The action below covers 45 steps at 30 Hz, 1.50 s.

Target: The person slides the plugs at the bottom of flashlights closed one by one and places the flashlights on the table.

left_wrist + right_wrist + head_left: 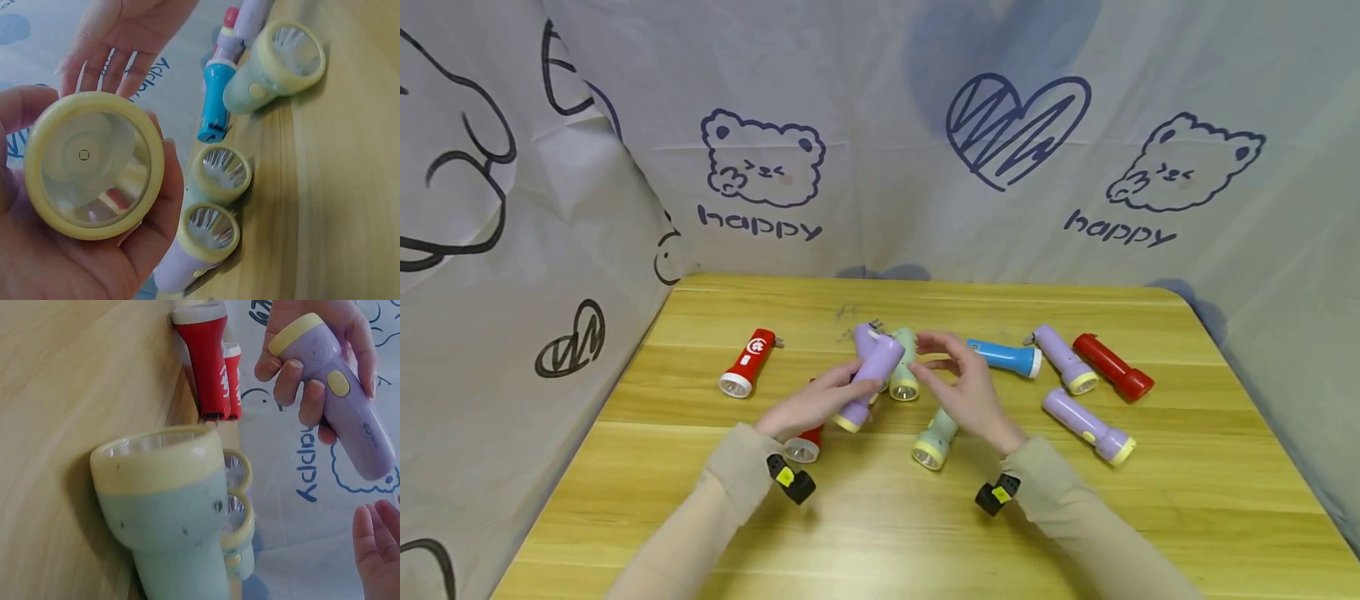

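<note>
My left hand (pixel 820 403) grips a purple flashlight (pixel 882 360) with a pale yellow head, raised over the table and tilted. In the left wrist view its round lens (pixel 94 169) faces the camera, and a yellow button (pixel 339 383) shows in the right wrist view. My right hand (pixel 964 390) is beside the flashlight's tail end, fingers extended and apart from it. Below lie another purple flashlight (pixel 863 335), partly covered by the held one, and a light green flashlight (pixel 905 385). A second green flashlight (pixel 932 448) lies nearer, its back end hidden by my right hand.
A red flashlight (pixel 751 358) lies at the left, another red one (pixel 805 446) partly under my left hand. To the right lie a blue flashlight (pixel 1003 356), two purple ones (pixel 1060 354) and a dark red one (pixel 1111 365). Printed cloth (pixel 880 242) hangs behind the wooden table (pixel 880 533).
</note>
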{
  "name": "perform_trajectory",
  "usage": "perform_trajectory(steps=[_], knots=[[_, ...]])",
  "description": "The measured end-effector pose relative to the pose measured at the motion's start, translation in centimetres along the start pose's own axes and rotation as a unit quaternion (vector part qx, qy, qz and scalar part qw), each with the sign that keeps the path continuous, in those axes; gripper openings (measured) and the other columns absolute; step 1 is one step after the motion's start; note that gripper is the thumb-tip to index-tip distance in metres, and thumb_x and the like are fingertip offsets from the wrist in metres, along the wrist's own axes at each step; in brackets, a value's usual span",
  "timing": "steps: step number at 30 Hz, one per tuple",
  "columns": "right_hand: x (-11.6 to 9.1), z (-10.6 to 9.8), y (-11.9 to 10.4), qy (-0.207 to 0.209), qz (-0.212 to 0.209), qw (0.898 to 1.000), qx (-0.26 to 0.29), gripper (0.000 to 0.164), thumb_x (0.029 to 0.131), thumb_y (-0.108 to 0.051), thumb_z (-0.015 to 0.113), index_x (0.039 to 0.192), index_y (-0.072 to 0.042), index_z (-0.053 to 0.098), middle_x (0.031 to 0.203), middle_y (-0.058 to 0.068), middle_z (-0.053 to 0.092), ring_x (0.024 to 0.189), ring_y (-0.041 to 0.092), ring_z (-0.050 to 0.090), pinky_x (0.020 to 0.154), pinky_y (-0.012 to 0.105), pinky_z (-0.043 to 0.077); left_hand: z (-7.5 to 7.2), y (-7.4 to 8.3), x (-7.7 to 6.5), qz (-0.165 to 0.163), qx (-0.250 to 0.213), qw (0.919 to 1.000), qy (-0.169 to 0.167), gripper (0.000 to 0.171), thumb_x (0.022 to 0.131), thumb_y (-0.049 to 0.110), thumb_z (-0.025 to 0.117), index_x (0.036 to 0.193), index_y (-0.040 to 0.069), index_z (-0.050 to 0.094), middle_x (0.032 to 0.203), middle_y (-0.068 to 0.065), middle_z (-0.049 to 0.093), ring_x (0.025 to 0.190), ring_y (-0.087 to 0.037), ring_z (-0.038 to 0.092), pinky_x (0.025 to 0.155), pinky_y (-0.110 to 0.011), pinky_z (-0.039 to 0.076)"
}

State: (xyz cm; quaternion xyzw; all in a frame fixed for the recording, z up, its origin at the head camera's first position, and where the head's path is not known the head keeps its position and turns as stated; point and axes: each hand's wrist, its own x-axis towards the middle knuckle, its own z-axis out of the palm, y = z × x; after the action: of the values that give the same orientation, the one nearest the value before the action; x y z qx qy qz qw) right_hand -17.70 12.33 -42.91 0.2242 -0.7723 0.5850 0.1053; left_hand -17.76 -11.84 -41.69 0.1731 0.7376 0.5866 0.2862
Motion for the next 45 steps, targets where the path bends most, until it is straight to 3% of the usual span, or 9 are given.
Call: perform_trajectory(steps=[5,10,16,20,23,28,36,42,45], knots=[[-0.1,0.6,-0.1,-0.018,-0.003,1.000,0.011,0.040,0.093,-0.001,0.069,0.131,0.000,0.059,0.130,0.019,0.062,0.119,0.032,0.062,0.096,0.043,0.058,0.5,-0.1,0.1,-0.007,-0.050,0.9981,-0.035,0.051,0.106,0.029,0.047,0.149,0.003,0.037,0.112,-0.013,0.058,0.094,-0.022,0.063,0.083,-0.029,0.054],[-0.3,1.1,-0.2,-0.016,0.007,1.000,0.022,0.039,0.092,-0.001,0.070,0.130,0.001,0.060,0.131,0.020,0.062,0.119,0.029,0.062,0.096,0.033,0.058,0.9,-0.3,0.4,0.005,-0.039,0.9981,-0.048,0.048,0.105,0.028,0.049,0.145,0.003,0.041,0.105,-0.005,0.058,0.092,-0.022,0.061,0.080,-0.029,0.053],[-0.6,1.5,-0.3,-0.002,0.027,0.999,0.041,0.036,0.093,-0.001,0.069,0.128,0.002,0.062,0.132,0.021,0.062,0.121,0.032,0.060,0.094,0.023,0.057,1.4,-0.5,1.3,0.027,-0.002,0.9991,-0.031,0.042,0.104,0.027,0.054,0.134,-0.002,0.049,0.095,-0.007,0.059,0.082,-0.019,0.059,0.072,-0.027,0.052],[-0.7,1.9,-0.2,0.009,0.035,0.998,0.044,0.035,0.093,-0.001,0.069,0.127,0.002,0.064,0.129,0.021,0.062,0.118,0.030,0.061,0.091,0.019,0.056,1.8,-0.5,1.4,0.045,0.052,0.9976,-0.006,0.039,0.102,0.027,0.056,0.135,0.005,0.053,0.099,-0.019,0.063,0.080,-0.027,0.062,0.068,-0.028,0.053],[-0.9,2.1,-0.1,0.018,0.041,0.998,0.045,0.033,0.093,-0.003,0.070,0.126,0.000,0.065,0.127,0.019,0.064,0.115,0.023,0.062,0.090,0.019,0.056,2.1,-0.3,1.5,0.053,0.104,0.9928,0.025,0.039,0.101,0.030,0.059,0.135,0.012,0.054,0.103,-0.022,0.064,0.080,-0.036,0.065,0.066,-0.030,0.054],[-1.0,2.5,0.1,0.035,0.047,0.996,0.068,0.032,0.093,-0.003,0.069,0.125,0.001,0.066,0.125,0.020,0.064,0.109,0.010,0.062,0.092,0.020,0.056,2.6,-0.1,1.5,0.063,0.172,0.9806,0.071,0.042,0.098,0.033,0.062,0.136,0.014,0.056,0.101,-0.012,0.066,0.074,-0.027,0.065,0.063,-0.031,0.054],[-0.9,3.0,-0.2,0.074,0.053,0.991,0.098,0.032,0.091,0.004,0.068,0.123,0.010,0.064,0.126,0.026,0.062,0.107,0.005,0.062,0.093,0.018,0.055,3.1,-0.1,1.6,0.086,0.347,0.9208,0.155,0.034,0.092,0.028,0.069,0.120,0.010,0.058,0.092,-0.008,0.067,0.073,-0.016,0.058,0.064,-0.031,0.049],[-0.9,3.3,-0.3,0.109,0.055,0.989,0.085,0.033,0.092,0.001,0.070,0.124,0.007,0.066,0.134,0.020,0.060,0.107,0.007,0.062,0.091,0.016,0.055,3.3,-0.3,1.7,0.106,0.464,0.8524,0.216,0.032,0.088,0.026,0.072,0.112,0.012,0.057,0.079,-0.006,0.066,0.059,-0.014,0.054,0.049,-0.030,0.043],[-0.8,3.4,-0.2,0.105,0.039,0.991,0.078,0.035,0.092,0.001,0.070,0.126,0.007,0.065,0.135,0.022,0.060,0.113,0.013,0.062,0.094,0.018,0.055,3.4,-0.6,1.7,0.124,0.489,0.8279,0.244,0.031,0.087,0.027,0.073,0.108,0.012,0.057,0.072,-0.005,0.064,0.053,-0.012,0.051,0.045,-0.028,0.039]])
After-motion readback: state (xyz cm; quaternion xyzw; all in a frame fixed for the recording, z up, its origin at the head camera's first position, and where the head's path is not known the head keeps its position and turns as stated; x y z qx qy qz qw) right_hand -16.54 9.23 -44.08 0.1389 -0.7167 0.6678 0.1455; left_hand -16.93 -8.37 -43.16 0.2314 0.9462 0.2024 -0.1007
